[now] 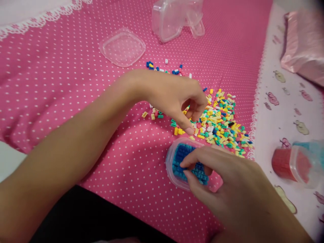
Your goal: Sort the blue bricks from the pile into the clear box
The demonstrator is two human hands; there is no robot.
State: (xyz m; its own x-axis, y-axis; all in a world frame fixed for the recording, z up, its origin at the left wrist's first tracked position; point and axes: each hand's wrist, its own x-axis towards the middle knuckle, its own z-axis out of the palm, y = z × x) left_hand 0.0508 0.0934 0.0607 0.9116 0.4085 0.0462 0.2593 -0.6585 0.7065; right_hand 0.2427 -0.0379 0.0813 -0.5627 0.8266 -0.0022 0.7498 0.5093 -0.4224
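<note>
My left hand reaches over a loose pile of small coloured building bricks. Its fingers are curled, and the thumb tip stands apart from them, low over the pile's near edge. Nothing shows between thumb and fingers; the palm is hidden. A clear plastic tub sits just nearer to me, with rows of dark blue and teal bricks packed inside. My right hand is over the tub, thumb and index finger pinched at a small blue building brick among the rows. This hand covers the tub's right side.
A clear lid lies on the pink dotted cloth, and a larger clear plastic container lies beyond it. To the right are a tub of red pieces, a blurred light-blue one and a shiny pink pouch.
</note>
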